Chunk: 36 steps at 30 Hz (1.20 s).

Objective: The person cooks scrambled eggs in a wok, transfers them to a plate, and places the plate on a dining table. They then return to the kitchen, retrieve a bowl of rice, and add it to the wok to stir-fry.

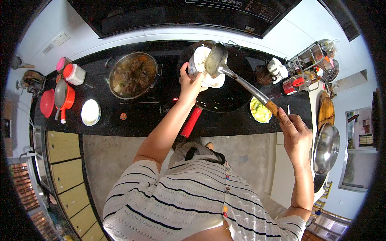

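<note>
My left hand (pixel 189 86) grips a white bowl (pixel 197 64), tilted on its side above the dark wok (pixel 237 96). My right hand (pixel 296 134) is closed round the wooden end of a long metal ladle (pixel 251 89). The ladle's head is up against the bowl's mouth, hiding part of its inside; whether the two touch I cannot tell. Small pale bits lie in the wok, whose red handle (pixel 191 121) points toward me below my left wrist. To the wok's right is a bowl of chopped pale-green food (pixel 262 111).
A wide metal pot (pixel 134 97) of brown stew occupies the left burner. Further left are a white bowl (pixel 91 113), a red saucepan (pixel 69 98) and lidded jars (pixel 75 75). Bottles (pixel 295 84), a white mug (pixel 277 67) and a steel lid (pixel 326 148) are at right.
</note>
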### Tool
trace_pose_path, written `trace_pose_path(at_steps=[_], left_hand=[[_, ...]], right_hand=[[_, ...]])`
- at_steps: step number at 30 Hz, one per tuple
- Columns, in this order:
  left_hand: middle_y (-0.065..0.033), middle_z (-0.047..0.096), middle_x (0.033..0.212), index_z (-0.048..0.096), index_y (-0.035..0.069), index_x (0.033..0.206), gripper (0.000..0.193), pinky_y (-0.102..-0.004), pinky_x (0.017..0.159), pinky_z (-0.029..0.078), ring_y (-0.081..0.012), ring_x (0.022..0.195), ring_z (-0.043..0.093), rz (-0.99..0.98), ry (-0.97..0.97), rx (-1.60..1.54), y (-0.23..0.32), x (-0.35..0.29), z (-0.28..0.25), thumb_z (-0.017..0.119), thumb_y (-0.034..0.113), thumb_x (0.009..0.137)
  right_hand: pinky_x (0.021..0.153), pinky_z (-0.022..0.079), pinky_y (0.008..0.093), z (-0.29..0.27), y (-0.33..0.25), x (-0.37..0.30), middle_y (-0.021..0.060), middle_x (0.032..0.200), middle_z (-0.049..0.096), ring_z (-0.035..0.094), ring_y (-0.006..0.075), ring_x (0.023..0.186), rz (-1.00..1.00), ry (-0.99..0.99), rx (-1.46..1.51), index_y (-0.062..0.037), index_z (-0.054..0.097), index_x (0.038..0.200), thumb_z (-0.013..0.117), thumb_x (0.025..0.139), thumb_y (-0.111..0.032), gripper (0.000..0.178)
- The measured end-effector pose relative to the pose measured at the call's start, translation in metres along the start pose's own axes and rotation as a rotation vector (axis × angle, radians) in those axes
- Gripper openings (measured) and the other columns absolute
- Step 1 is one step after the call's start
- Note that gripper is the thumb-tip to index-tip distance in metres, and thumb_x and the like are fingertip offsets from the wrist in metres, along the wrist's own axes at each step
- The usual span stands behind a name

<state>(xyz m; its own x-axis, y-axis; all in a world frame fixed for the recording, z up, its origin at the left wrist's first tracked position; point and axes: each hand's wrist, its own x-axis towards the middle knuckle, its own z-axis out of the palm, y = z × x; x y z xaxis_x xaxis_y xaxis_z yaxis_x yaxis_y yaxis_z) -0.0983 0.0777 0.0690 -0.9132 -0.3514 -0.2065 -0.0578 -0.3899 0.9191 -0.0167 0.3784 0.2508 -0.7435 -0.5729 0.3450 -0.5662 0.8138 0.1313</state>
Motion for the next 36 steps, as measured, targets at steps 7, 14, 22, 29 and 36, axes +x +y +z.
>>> trace_pose_path(at_steps=[7, 14, 22, 29, 36], left_hand=[[-0.0224, 0.043, 0.129, 0.013, 0.011, 0.143, 0.075, -0.0531, 0.080, 0.057, -0.0336, 0.110, 0.055, -0.015, -0.009, -0.010, -0.002, 0.001, 0.004, 0.058, 0.013, 0.084], [-0.0222, 0.040, 0.129, 0.014, 0.010, 0.143, 0.074, -0.0538, 0.081, 0.056, -0.0345, 0.113, 0.053, 0.007, -0.005, 0.002, 0.006, -0.002, 0.008, 0.056, 0.012, 0.083], [-0.0247, 0.034, 0.134, 0.009, 0.011, 0.145, 0.080, -0.0544, 0.085, 0.055, -0.0372, 0.119, 0.048, -0.021, -0.023, 0.031, 0.006, -0.001, 0.005, 0.057, 0.015, 0.082], [-0.0257, 0.035, 0.133, 0.010, 0.007, 0.145, 0.081, -0.0503, 0.083, 0.057, -0.0361, 0.115, 0.052, -0.030, 0.034, 0.015, 0.004, 0.008, -0.002, 0.057, 0.011, 0.079], [-0.0249, 0.025, 0.136, 0.013, 0.009, 0.144, 0.080, -0.0492, 0.083, 0.057, -0.0357, 0.118, 0.049, -0.021, 0.048, 0.078, 0.000, 0.015, -0.007, 0.059, 0.011, 0.079]], right_hand=[[0.054, 0.052, 0.0310, 0.001, 0.008, -0.006, 0.0034, 0.087, 0.064, 0.063, 0.0189, 0.066, 0.020, -0.002, -0.021, -0.0217, 0.065, 0.120, 0.071, 0.076, -0.006, 0.047], [0.054, 0.052, 0.0314, 0.005, 0.019, -0.012, 0.0027, 0.087, 0.064, 0.063, 0.0187, 0.066, 0.026, 0.031, -0.008, -0.0220, 0.064, 0.120, 0.073, 0.074, -0.007, 0.049], [0.059, 0.053, 0.0328, 0.017, 0.037, -0.026, 0.0047, 0.089, 0.064, 0.064, 0.0209, 0.069, 0.182, -0.006, 0.073, -0.0209, 0.063, 0.122, 0.071, 0.077, -0.007, 0.048], [0.066, 0.051, 0.0326, 0.046, 0.043, -0.043, 0.0102, 0.091, 0.064, 0.064, 0.0251, 0.071, 0.372, 0.022, 0.367, -0.0171, 0.062, 0.124, 0.066, 0.081, -0.002, 0.045], [0.069, 0.050, 0.0280, 0.079, 0.036, -0.068, 0.0112, 0.089, 0.061, 0.061, 0.0198, 0.074, 0.525, 0.002, 0.550, -0.0135, 0.061, 0.125, 0.065, 0.084, -0.002, 0.043]])
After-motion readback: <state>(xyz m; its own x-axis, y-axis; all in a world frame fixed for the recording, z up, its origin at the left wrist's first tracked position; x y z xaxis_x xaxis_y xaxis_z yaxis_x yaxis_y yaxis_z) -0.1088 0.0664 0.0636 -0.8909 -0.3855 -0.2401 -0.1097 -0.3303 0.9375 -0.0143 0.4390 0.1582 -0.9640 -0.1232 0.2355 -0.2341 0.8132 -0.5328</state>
